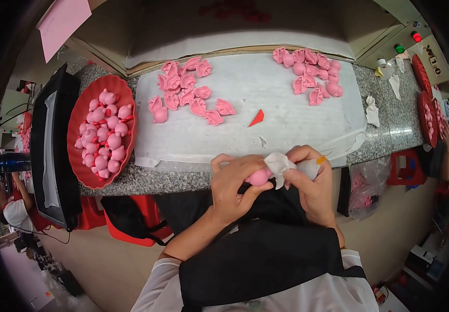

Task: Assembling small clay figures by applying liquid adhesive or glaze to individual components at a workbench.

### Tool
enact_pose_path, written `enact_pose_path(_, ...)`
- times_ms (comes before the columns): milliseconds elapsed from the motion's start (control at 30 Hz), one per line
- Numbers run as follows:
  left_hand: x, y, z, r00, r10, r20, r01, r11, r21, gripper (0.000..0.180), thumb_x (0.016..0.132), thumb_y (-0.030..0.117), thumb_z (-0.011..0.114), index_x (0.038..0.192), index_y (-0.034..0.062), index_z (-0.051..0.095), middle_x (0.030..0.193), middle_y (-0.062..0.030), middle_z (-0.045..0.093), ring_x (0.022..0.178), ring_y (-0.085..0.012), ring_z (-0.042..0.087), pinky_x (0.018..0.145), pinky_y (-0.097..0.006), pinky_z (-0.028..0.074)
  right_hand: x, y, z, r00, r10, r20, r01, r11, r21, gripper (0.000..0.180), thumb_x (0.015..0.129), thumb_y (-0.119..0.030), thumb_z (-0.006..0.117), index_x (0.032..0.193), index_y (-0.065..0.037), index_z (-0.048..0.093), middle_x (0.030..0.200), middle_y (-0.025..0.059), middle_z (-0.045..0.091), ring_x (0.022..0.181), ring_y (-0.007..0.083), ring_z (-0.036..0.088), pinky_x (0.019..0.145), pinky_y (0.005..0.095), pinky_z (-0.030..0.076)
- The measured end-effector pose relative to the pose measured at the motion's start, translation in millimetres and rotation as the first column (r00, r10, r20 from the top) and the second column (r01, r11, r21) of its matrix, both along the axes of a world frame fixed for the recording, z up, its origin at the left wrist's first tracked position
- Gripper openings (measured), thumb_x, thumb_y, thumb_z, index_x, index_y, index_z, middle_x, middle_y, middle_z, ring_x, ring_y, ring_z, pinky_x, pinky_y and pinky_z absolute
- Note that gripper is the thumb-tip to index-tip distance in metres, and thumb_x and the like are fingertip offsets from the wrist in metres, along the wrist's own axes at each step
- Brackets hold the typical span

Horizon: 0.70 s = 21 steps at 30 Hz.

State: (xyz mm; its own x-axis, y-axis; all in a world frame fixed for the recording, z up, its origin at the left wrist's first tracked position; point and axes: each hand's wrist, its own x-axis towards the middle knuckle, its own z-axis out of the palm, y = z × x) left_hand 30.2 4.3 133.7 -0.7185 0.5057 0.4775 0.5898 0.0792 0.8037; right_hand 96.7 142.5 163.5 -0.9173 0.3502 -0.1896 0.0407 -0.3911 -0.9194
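- Here's the landmark: the white sheet [193, 138], spread flat on the speckled worktop [154, 179].
- Down at the sheet's near edge, the left hand [236, 184] has fingers curled round a rounded pink piece [258, 177], a firm little pinch!
- Just to its right, also at that near edge, the right hand [312, 184] is closed in around a pale object [307, 168] with an orange tip; its kind is hard to tell.
- And between the hands, white tissue [277, 163], bunched right up beside the pink piece!
- On the sheet's far left, hollow pink shells [187, 96]; far right, another pink cluster [307, 79].
- Mid-sheet, a red scrap [256, 118].
- Left of the sheet, a scalloped red bowl [125, 93] loaded with pink figures [114, 141].
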Motion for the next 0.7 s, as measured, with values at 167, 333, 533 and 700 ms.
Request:
enact_pose_path(167, -0.8, -1.0, -3.1, 0.979, 0.092, -0.182, -0.104, 0.993, -0.056, 0.025, 0.064, 0.021, 0.064, 0.083, 0.006, 0.056, 0.085, -0.0063, 0.059, 0.074, -0.0172, 0.056, 0.069, -0.03, 0.029, -7.2, -16.6, 2.4, 0.998, 0.029, -0.062, -0.007, 0.942, 0.336, 0.013, 0.066, 0.003, 0.057, 0.075, -0.001, 0.049, 0.068, 0.0002, 0.047, 0.058, 0.0054, 0.042, 0.053, 0.0171, 0.033)
enact_pose_path(333, 2.0, -6.6, -0.8, 0.967, -0.048, 0.252, 0.001, 0.983, 0.185, 0.034, 0.071, 0.026, 0.059, 0.093, 0.0024, 0.048, 0.086, -0.0108, 0.057, 0.078, -0.0196, 0.055, 0.072, -0.031, 0.034, -8.1, -4.4, -1.1, 0.995, -0.083, -0.052, 0.097, 0.793, 0.602, 0.013, 0.067, 0.003, 0.057, 0.075, -0.001, 0.048, 0.068, 0.0001, 0.047, 0.057, 0.0049, 0.042, 0.051, 0.0172, 0.034)
enact_pose_path(533, 1.9, -1.3, 0.4, 0.257, -0.634, 0.729, -0.045, 0.746, 0.664, 0.043, 0.082, 0.039, 0.04, 0.098, -0.0006, 0.041, 0.072, -0.01, 0.049, 0.072, -0.0191, 0.049, 0.071, -0.031, 0.038, 0.9, 17.5, 6.7, 0.976, -0.206, -0.073, 0.218, 0.913, 0.345, 0.012, 0.065, 0.002, 0.056, 0.074, 0.001, 0.048, 0.069, 0.0044, 0.049, 0.055, 0.0077, 0.045, 0.046, 0.0173, 0.035)
enact_pose_path(700, 4.3, -0.6, -4.3, -0.006, -0.838, 0.545, -0.04, 0.545, 0.838, 0.037, 0.084, 0.033, 0.039, 0.099, -0.0005, 0.042, 0.079, -0.0091, 0.052, 0.076, -0.0168, 0.051, 0.072, -0.03, 0.039, -8.8, -2.2, 7.0, 0.987, 0.05, -0.154, 0.009, 0.932, 0.363, 0.014, 0.06, 0.003, 0.059, 0.073, 0.002, 0.053, 0.069, 0.0072, 0.051, 0.058, 0.011, 0.047, 0.051, 0.0194, 0.037)
